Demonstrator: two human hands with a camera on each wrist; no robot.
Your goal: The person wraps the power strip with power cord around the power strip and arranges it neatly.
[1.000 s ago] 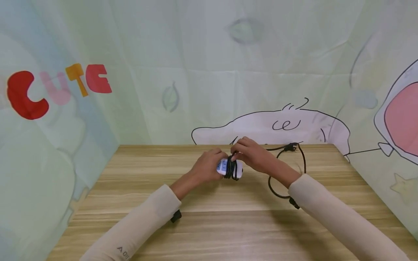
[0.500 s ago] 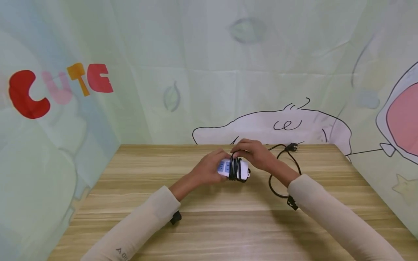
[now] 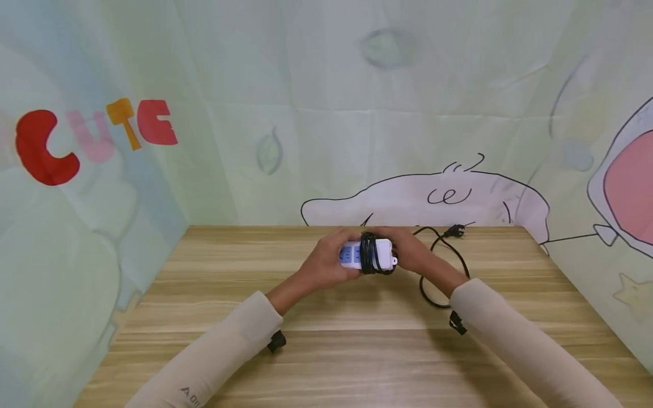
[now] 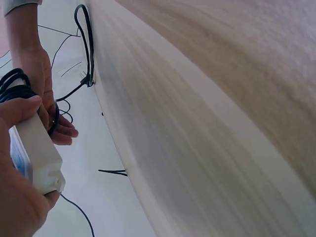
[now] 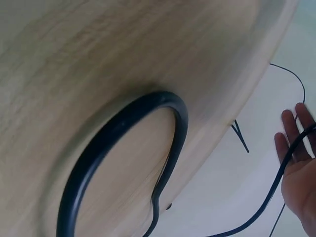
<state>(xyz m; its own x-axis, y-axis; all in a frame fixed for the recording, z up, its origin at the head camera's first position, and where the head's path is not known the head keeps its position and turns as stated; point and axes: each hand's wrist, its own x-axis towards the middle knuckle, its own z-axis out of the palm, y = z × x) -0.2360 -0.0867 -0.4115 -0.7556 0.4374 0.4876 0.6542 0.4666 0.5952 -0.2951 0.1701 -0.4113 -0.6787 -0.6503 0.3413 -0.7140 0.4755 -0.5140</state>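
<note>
My left hand (image 3: 329, 263) grips the left end of a white power strip (image 3: 385, 253) with blue socket panels, held up over the table. Black power cord (image 3: 368, 255) is wound several times around its middle. In the left wrist view, my left thumb lies on the white casing (image 4: 39, 150), beside the cord turns (image 4: 15, 89). My right hand (image 3: 410, 249) is behind the strip's right end, holding the cord's free length. In the right wrist view, the outer fingers (image 5: 291, 131) are straight, with cord (image 5: 261, 207) running across them; the thumb is out of sight.
The loose cord makes a loop on the wooden table (image 3: 357, 362) at the right. Its black plug (image 3: 454, 231) lies by the back edge. A printed cloth backdrop (image 3: 326, 113) stands behind and at both sides. Small black devices (image 3: 276, 341) show under both sleeves.
My right hand has gone from above the strip, where it pinched the cord, to behind its right end. The strip has been raised slightly and shifted right; the loose cord has slid a little.
</note>
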